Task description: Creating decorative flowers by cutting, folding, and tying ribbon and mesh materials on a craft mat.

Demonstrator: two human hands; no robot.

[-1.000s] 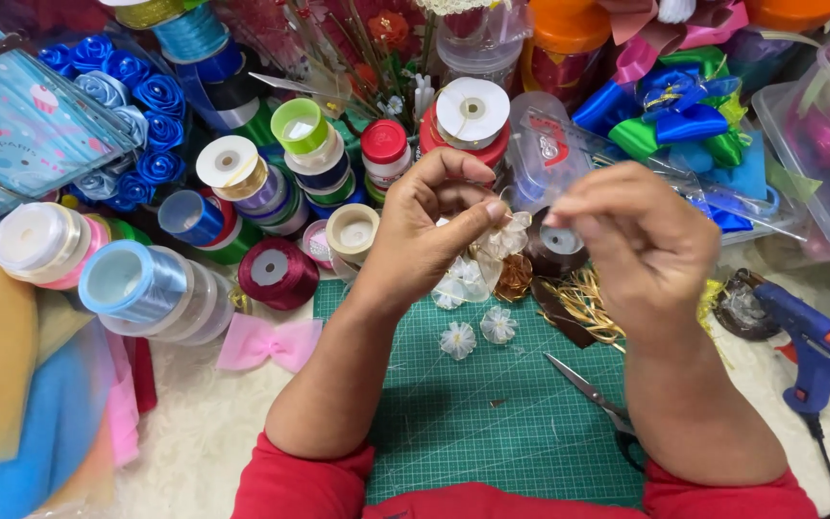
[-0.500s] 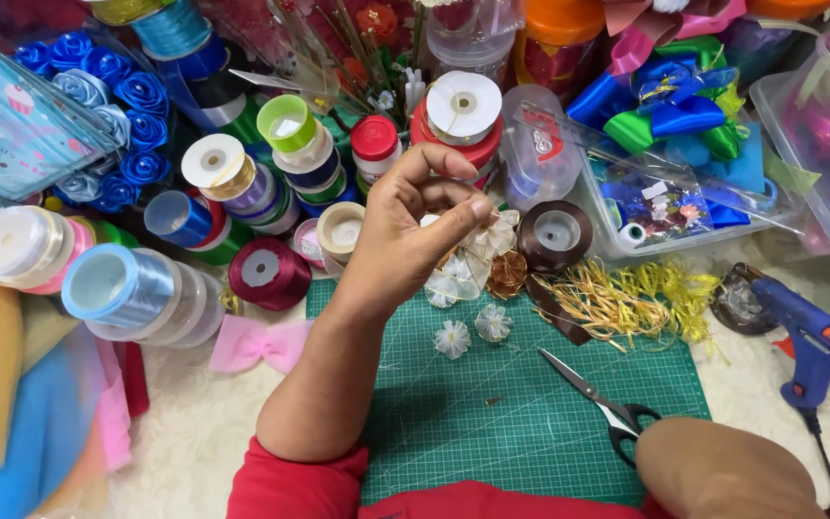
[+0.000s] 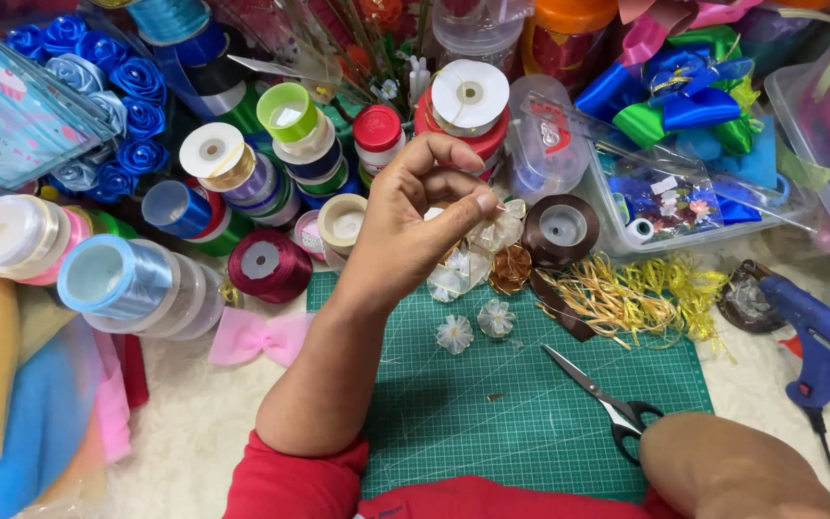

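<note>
My left hand (image 3: 415,216) is raised over the far edge of the green cutting mat (image 3: 492,423). Its thumb and fingers pinch a gathered piece of sheer white ribbon (image 3: 497,231), which hangs down to the right of the hand. Two small sheer white ribbon flowers (image 3: 454,333) lie on the mat just below it. Of my right arm only the forearm (image 3: 722,471) shows, at the bottom right corner; the hand itself is out of the picture. Black-handled scissors (image 3: 602,399) lie on the mat beside that forearm.
Several ribbon spools (image 3: 108,279) crowd the left and back, with a brown spool (image 3: 559,229) by the held ribbon. Gold raffia (image 3: 636,293), a blue glue gun (image 3: 823,336), a pink bow (image 3: 256,338) and a clear box of bows (image 3: 665,192) ring the mat.
My right hand, which was up beside the left working the ribbon, has dropped away to the bottom right and out of view. The left hand still holds the ribbon.
</note>
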